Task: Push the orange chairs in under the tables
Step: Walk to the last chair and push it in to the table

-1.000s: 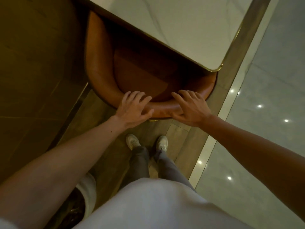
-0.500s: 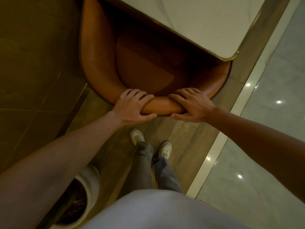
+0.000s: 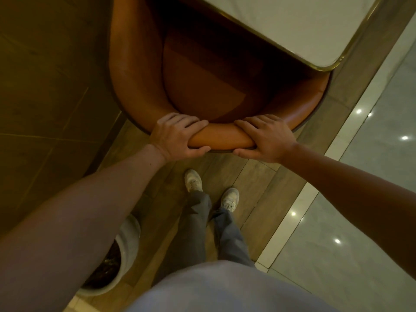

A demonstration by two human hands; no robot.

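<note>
An orange chair (image 3: 139, 70) with a curved padded backrest stands in front of me, its seat partly under a white marble table (image 3: 292, 21) with a brass rim. My left hand (image 3: 177, 136) grips the top of the backrest at its left middle, fingers over the inside and thumb on the outside. My right hand (image 3: 267, 137) grips the same backrest rim just to the right. The far part of the seat is hidden under the tabletop.
A dark wood-panelled wall (image 3: 45, 86) runs along the left. A white planter pot (image 3: 121, 251) with dark soil stands at my lower left. My feet (image 3: 193, 180) are on wood flooring behind the chair; glossy grey tile floor (image 3: 360, 199) lies to the right.
Both hands went from resting flat on the backrest to closing around its rim. The chair and table edge now sit nearer in view, and my feet have shifted.
</note>
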